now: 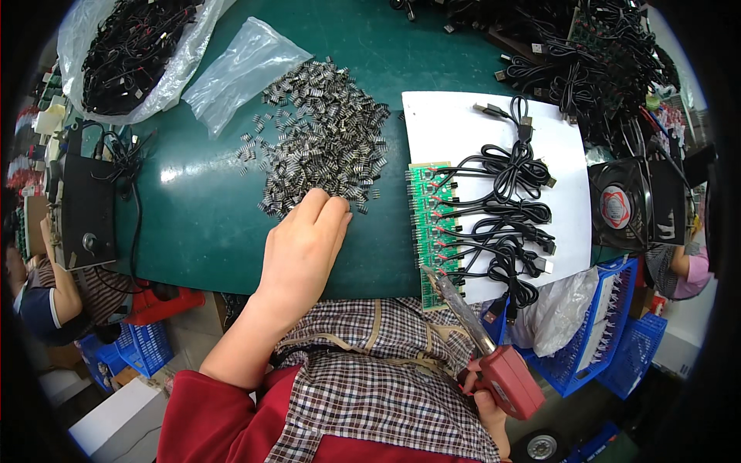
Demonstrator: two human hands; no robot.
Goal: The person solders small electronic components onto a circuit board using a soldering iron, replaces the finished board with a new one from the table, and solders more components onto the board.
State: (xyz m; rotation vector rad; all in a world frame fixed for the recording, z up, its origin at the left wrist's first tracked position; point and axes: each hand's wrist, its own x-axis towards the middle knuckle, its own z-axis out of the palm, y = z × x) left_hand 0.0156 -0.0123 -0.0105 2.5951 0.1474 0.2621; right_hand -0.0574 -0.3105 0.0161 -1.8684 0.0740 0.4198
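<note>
My left hand (302,243) is at the near edge of a heap of small black pin headers (328,131) on the green table. Its fingers are bent down and pressed together, and their tips are hidden, so what they pinch cannot be made out. In my right hand (492,417), low at the right, is a red soldering gun (509,382). The long metal tip slants up to the near end of a green circuit board panel (432,220), touching it or just above. Several coiled black USB cables (513,224) are attached along the panel and lie on a white sheet (444,123).
A clear plastic bag (245,73) lies beside the heap, and a larger bag of black cables (135,58) is at the far left. More cables (571,77) pile up at the far right. A fan (620,207) stands right of the sheet, above blue crates (594,339).
</note>
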